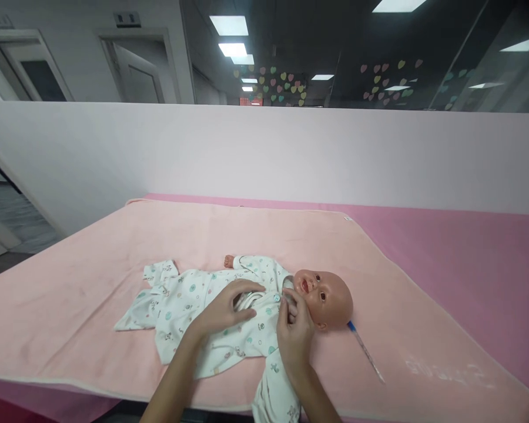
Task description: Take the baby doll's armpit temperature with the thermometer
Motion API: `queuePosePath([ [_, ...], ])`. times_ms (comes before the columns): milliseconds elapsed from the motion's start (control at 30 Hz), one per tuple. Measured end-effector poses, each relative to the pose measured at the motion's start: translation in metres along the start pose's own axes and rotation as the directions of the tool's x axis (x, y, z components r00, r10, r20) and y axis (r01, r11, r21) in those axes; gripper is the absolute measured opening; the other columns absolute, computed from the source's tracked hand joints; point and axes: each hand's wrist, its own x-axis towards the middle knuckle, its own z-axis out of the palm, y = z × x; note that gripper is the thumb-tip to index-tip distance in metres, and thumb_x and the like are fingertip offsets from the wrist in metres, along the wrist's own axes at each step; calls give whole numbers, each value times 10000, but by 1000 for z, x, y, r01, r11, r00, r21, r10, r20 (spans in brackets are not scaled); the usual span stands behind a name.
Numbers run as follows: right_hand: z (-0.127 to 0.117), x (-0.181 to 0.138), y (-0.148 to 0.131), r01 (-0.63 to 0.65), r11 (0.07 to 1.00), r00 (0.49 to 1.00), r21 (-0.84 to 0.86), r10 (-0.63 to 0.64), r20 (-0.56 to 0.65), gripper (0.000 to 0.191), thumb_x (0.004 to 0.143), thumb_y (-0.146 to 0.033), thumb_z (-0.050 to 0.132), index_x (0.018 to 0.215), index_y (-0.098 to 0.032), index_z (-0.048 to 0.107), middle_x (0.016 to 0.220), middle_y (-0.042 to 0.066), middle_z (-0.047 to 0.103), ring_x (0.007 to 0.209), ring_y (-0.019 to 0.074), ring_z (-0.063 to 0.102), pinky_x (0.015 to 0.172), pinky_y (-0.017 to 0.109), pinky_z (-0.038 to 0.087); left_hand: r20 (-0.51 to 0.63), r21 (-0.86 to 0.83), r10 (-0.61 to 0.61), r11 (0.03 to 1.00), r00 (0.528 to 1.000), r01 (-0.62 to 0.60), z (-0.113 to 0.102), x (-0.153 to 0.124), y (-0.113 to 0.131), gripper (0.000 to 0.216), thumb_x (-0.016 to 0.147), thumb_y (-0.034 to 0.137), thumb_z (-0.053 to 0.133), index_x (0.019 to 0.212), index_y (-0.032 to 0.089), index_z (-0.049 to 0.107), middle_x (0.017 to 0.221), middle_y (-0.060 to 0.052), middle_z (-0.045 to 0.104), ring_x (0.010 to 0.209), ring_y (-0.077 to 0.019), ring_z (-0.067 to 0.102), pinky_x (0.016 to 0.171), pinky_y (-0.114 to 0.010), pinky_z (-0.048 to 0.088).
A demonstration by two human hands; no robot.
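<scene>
A baby doll (330, 296) lies on its back with its head to the right, dressed in a white printed baby romper (180, 299). My left hand (224, 310) rests over the chest of the romper, thumb and fingers spread around a bunched fold. At the neckline, my right hand (296, 332) is closed in a pinch on the romper's edge, just under the doll's chin. A round snap button (277, 298) shows between the two hands. One doll hand (228, 261) sticks out of the far sleeve; the near sleeve hangs toward me, partly behind my right wrist.
A thin glass thermometer (365, 353) with a blue end lies beside the doll's head. Beneath everything is a peach blanket (92, 282) over a pink surface (467, 264). A low white wall (291, 155) with dark glass above it stands behind.
</scene>
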Motion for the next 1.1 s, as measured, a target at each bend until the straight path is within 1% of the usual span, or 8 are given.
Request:
queuePosePath([
  [100, 6, -1, -10, 146, 987, 988, 71, -149, 36, 172, 842, -179, 453, 977, -156, 558, 885, 89, 639, 602, 122, 595, 529, 226, 481, -180, 85, -47, 994, 982, 64, -1, -28, -2, 347, 770, 263, 580, 1116, 272, 561, 1181, -49, 539, 1124, -199, 464, 975, -378, 372],
  [167, 13, -3, -17, 247, 966, 950, 77, -257, 175, 166, 842, -155, 434, 929, -167, 574, 818, 62, 638, 619, 122, 594, 548, 220, 475, -256, 98, -78, 989, 964, 106, -1, -39, -6, 286, 795, 274, 548, 1078, 266, 583, 1140, -51, 563, 1077, -198, 496, 920, -363, 417],
  [267, 23, -6, -21, 348, 937, 884, -14, -323, 337, 214, 847, -131, 387, 875, -172, 594, 739, 41, 632, 643, 134, 600, 557, 222, 462, -347, 108, -76, 987, 935, 120, 0, -43, -14, 180, 811, 243, 506, 925, 229, 645, 1025, -51, 608, 963, -186, 547, 797, -316, 467],
  [433, 27, -10, -15, 425, 889, 871, -168, -352, 341, 276, 832, -90, 350, 932, -157, 598, 836, 71, 650, 751, 154, 622, 587, 219, 466, -554, 164, -28, 976, 832, 143, 5, -41, -25, 231, 770, 130, 428, 754, 187, 651, 917, -52, 617, 864, -175, 564, 723, -301, 464],
  [533, 24, -10, -14, 438, 881, 862, -178, -356, 361, 281, 816, -88, 354, 921, -162, 604, 796, 61, 645, 719, 148, 627, 548, 212, 463, -548, 279, 19, 947, 836, 161, 7, -40, -19, 275, 718, 76, 384, 739, 191, 632, 928, -41, 607, 883, -179, 548, 764, -323, 452],
  [700, 21, -8, -14, 450, 893, 835, 16, -428, 346, 284, 817, -69, 377, 935, -185, 607, 839, 48, 651, 757, 128, 637, 631, 214, 503, -436, 478, 115, 870, 893, 122, 10, -31, 7, 250, 754, 159, 446, 967, 200, 569, 982, -47, 594, 944, -211, 507, 844, -374, 408],
  [867, 23, -7, -11, 353, 928, 896, 120, -372, 242, 265, 846, -96, 368, 911, -196, 604, 824, 53, 658, 789, 134, 633, 674, 243, 521, -335, 522, 114, 849, 935, 83, 25, -22, 11, 207, 801, 244, 470, 979, 214, 572, 976, -50, 582, 910, -198, 516, 809, -339, 416],
  [1100, 26, -5, -14, 223, 975, 938, 6, -216, 270, 207, 841, -143, 393, 884, -180, 593, 810, 55, 647, 692, 139, 616, 608, 246, 498, -367, 480, 117, 873, 923, 81, 29, -25, -2, 153, 822, 241, 459, 940, 208, 552, 963, -48, 577, 902, -184, 516, 795, -322, 422],
])
